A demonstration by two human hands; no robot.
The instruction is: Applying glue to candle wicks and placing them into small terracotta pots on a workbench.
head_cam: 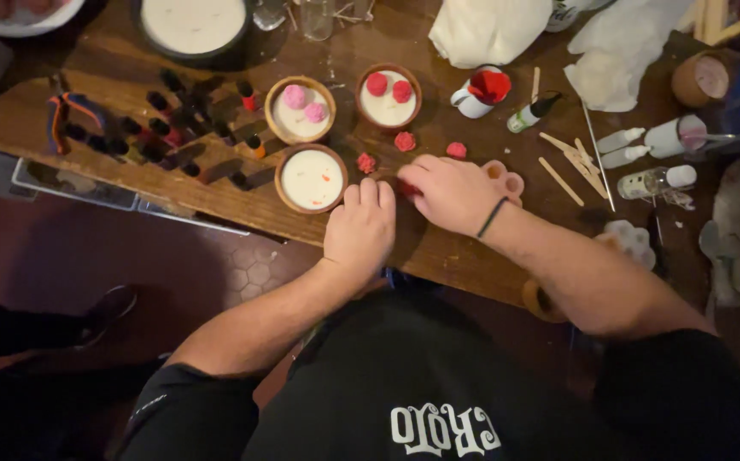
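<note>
My left hand [359, 229] rests fingers-down on the wooden table [464, 248], just right of a wooden bowl of white wax [311, 177]. My right hand [448, 192] lies beside it, fingertips pinching a small red wax flower [407, 188] over a pink silicone mould [506, 179]. Loose red flowers [405, 141] lie just beyond the hands. Two more wax-filled bowls stand behind, one topped with pink flowers [300, 108], one with red flowers [388, 94].
Several small dark bottles [173, 128] stand at the left, with pliers [64, 119]. A white cup holding red wax [481, 90], wooden sticks [575, 166], white squeeze bottles [652, 141] and a white cloth [485, 30] lie to the right. A large round tin [192, 26] sits at the back.
</note>
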